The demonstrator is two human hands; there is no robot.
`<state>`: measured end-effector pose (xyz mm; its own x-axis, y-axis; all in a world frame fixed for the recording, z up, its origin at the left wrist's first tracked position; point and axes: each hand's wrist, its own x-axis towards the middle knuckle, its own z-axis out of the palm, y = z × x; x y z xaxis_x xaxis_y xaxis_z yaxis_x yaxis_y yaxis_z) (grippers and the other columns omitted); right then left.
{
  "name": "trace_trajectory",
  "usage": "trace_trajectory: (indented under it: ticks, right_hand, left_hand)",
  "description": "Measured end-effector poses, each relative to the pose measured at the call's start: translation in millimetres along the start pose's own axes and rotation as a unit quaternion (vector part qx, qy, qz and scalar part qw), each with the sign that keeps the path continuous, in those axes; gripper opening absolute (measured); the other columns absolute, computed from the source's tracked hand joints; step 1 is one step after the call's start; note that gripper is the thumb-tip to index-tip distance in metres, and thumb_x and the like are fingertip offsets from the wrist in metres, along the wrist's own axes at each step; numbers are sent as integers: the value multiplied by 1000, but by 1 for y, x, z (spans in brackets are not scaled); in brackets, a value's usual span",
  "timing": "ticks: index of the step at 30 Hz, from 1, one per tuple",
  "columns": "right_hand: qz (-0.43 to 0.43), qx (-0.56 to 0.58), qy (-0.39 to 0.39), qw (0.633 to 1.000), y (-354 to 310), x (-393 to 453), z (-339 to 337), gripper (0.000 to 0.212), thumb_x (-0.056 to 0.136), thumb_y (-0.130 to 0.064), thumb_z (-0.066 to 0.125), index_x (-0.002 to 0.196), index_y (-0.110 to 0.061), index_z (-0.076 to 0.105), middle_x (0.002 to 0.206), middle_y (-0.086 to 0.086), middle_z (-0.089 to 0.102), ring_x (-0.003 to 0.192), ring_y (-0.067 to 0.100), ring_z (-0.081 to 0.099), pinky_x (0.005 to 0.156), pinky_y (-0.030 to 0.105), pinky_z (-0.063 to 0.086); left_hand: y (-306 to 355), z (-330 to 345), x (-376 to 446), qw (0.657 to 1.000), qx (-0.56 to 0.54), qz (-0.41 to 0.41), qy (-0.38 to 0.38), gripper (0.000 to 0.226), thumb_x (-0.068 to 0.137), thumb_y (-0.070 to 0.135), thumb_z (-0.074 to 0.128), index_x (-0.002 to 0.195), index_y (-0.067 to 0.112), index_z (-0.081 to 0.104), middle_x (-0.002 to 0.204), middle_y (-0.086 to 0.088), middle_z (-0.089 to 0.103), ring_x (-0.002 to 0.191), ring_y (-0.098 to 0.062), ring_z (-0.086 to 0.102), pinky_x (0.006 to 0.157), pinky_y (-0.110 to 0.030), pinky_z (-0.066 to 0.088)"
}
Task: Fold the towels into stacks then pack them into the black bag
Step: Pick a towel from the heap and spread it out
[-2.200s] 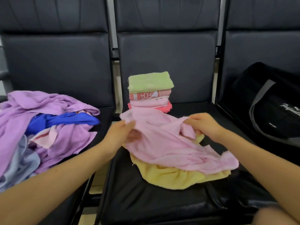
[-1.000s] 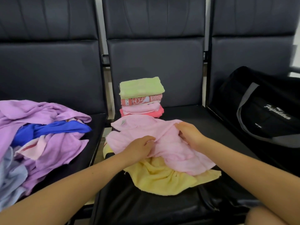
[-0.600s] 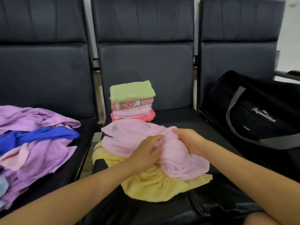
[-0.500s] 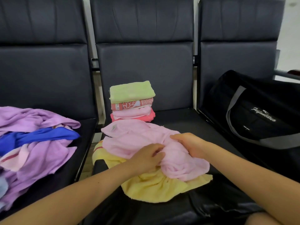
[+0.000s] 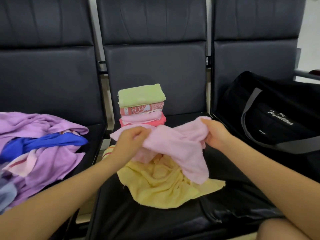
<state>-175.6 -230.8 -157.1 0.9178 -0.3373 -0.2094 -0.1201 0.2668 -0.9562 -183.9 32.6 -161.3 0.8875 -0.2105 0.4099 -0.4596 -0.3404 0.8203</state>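
**Pink towel held up by its top edge, ready for a fold**

Both hands hold the pink towel [image 5: 174, 144] above the middle chair seat [image 5: 155, 220]. The left hand [image 5: 129, 142] has its fingers curled round a bunched part of the top edge; the right hand [image 5: 213, 131] pinches the far corner between thumb and fingers. Gripping 2 separated points along 1 edge lets the cloth hang and open out, which looks like a way to find the corners before folding. The lower part still droops in a crumpled flap onto the yellow towel [image 5: 166, 186], which lies loose on the seat underneath, probably next in line.

At the back of the same seat stands a stack of 4 folded towels [image 5: 142, 104], green on top, kept close so each finished piece can go straight onto it. On the left chair lies the unfolded pile [image 5: 39, 146] of purple, blue and pale cloths, so much folding remains. The black bag [image 5: 277, 118] sits on the right chair, within reach of the right hand; whether it is unzipped I cannot tell.
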Motion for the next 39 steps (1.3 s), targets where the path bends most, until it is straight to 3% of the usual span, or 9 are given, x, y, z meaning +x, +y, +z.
trace_trajectory:
  ticks: [5,10,15,20,24,27,33,36,39]
  right_hand:
    - [-31,-32,29,999,-16,3,-6,15,97,-21,53,105,-10,59,96,6,61,72,16,57,66,29,50]
    - [55,1,26,998,15,-4,-7,35,88,-20,67,120,-8,60,120,12,63,104,26,61,97,44,48]
    - [120,-239,-67,961,41,-15,-22,49,79,-37,76,119,-14,58,116,7,64,103,25,62,86,39,53]
    - [68,-410,-117,902,46,-28,-15,15,86,-25,67,97,-17,59,98,7,64,92,22,62,82,36,52]
    - [41,-374,-144,915,46,-35,-17,11,87,-15,64,97,-20,62,95,4,66,83,17,64,72,29,53]
    - [22,-338,-135,931,46,-35,-20,18,87,-16,66,101,-25,59,104,-2,63,91,10,61,71,24,51]
    - [-1,-213,-100,972,27,-43,-21,31,94,-20,57,123,-8,59,120,11,64,111,27,61,98,47,49]
    - [-13,-156,-85,984,6,-52,-22,34,96,-19,55,128,-6,56,122,14,63,112,29,61,95,47,50]
    - [-34,-108,-35,993,-14,-68,-20,37,94,-19,59,128,-6,55,121,13,63,108,27,61,83,37,54]
  left_hand:
    - [-5,-25,-6,998,-16,-9,58,41,97,21,52,66,-1,67,57,6,61,55,-4,52,58,-19,43]
    - [-49,-18,-21,954,289,-34,-75,53,91,40,59,53,4,53,61,-12,55,57,-19,48,61,-34,40]
    - [-47,-2,-34,951,284,-90,-79,43,89,50,56,65,14,55,61,4,54,60,-12,50,56,-28,35]
    - [-28,19,-23,962,224,-150,-34,37,88,56,52,105,24,56,90,4,63,84,-16,60,70,-31,47]
    - [-27,36,-17,919,317,-216,-91,65,83,66,52,123,15,46,116,-4,57,104,-24,56,73,-32,42]
    - [-31,42,-17,887,410,-179,-112,42,84,55,58,99,17,51,105,-7,58,100,-26,55,67,-30,40]
    - [-1,35,6,975,122,-186,-12,20,98,17,38,86,7,51,75,-4,47,77,-23,47,61,-30,33]
    - [17,9,7,970,-43,-230,69,22,95,13,36,80,11,51,76,-3,46,78,-20,42,60,-28,33]
    - [31,-16,-11,975,-54,-196,93,20,94,17,39,81,13,54,83,-3,52,79,-19,46,65,-30,35]
